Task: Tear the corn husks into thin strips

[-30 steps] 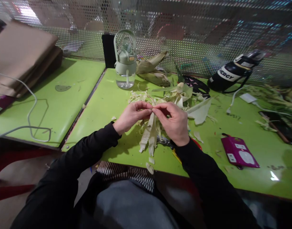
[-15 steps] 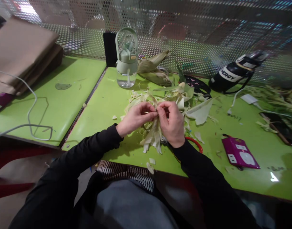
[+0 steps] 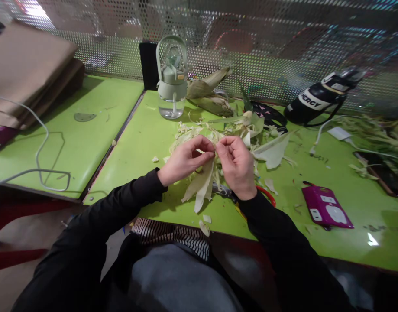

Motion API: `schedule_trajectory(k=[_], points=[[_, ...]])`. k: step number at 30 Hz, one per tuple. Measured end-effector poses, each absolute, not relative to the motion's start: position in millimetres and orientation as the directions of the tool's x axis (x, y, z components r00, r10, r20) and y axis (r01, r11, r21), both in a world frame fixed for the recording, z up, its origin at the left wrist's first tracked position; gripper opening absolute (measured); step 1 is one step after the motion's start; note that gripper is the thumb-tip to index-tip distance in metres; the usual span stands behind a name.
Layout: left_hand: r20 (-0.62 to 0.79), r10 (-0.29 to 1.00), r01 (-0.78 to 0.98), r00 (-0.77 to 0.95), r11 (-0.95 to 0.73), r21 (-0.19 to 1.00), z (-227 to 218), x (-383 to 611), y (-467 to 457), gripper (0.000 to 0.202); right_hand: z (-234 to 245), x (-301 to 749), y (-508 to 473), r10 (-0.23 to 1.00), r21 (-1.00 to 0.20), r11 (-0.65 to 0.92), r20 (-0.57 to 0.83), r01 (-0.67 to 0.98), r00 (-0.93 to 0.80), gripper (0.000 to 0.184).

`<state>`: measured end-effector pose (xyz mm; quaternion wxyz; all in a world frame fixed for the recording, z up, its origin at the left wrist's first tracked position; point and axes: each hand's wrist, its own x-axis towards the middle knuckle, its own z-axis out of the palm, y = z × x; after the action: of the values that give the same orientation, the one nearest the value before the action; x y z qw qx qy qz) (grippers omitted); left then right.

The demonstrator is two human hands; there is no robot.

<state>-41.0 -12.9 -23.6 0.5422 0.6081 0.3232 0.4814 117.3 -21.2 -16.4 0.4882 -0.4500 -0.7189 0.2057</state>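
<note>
My left hand (image 3: 189, 158) pinches the top of a pale corn husk piece (image 3: 202, 187), whose strips hang down over the table. Close beside it, my right hand (image 3: 237, 167) is closed at the fingertips near the husk's upper end; what lies in its pinch is too small to make out. Shredded husk scraps (image 3: 187, 132) lie behind and between the hands. Scissors (image 3: 270, 197) with red and yellow handles rest partly under my right wrist, their blades showing left of it. A broad husk piece (image 3: 273, 151) lies to the right.
A green water bottle (image 3: 171, 93) stands behind the hands, next to whole dry husks (image 3: 211, 97). At right are a black bottle (image 3: 312, 102), a purple pouch (image 3: 328, 206) and a phone (image 3: 382, 173). Brown paper bags (image 3: 30, 69) and a white cable (image 3: 44, 147) occupy the left table.
The hands have drawn slightly apart, my right hand moving a little right. The hanging husk strips have swung left, and more of the scissors' blades shows.
</note>
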Motion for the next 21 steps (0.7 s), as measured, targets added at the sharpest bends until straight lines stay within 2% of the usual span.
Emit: schedule_trajectory(k=[2, 4, 9, 14, 17, 21], points=[[0.291, 0.91, -0.084, 0.296, -0.279, 0.957, -26.5, -40.4, -13.4, 0.005, -14.3, 117.4, -21.5, 0.862, -0.758, 0.49, 0.496, 0.43, -0.107, 0.014], [0.318, 0.912, -0.035, 0.258, -0.32, 0.947, -28.9, -40.1, -14.0, 0.004, -12.2, 118.7, -22.0, 0.852, -0.731, 0.5, 0.511, 0.464, -0.112, 0.014], [0.291, 0.928, -0.021, 0.233, -0.294, 0.956, -29.0, -39.6, -16.8, 0.006, -5.6, 126.2, -23.8, 0.745, -0.486, 0.616, 0.615, 0.62, -0.257, 0.013], [0.267, 0.941, -0.036, 0.207, -0.265, 0.964, -23.1, -41.4, -18.3, 0.006, -1.6, 133.6, -23.5, 0.663, -0.301, 0.687, 0.632, 0.662, -0.401, 0.012], [0.311, 0.929, 0.056, 0.201, -0.327, 0.943, -20.3, -44.2, -18.3, 0.006, -2.1, 135.3, -22.3, 0.648, -0.262, 0.685, 0.647, 0.68, -0.403, 0.012], [0.326, 0.915, 0.126, 0.238, -0.362, 0.924, -20.7, -45.8, -18.4, 0.005, -2.9, 134.0, -21.0, 0.646, -0.281, 0.688, 0.657, 0.669, -0.388, 0.011]])
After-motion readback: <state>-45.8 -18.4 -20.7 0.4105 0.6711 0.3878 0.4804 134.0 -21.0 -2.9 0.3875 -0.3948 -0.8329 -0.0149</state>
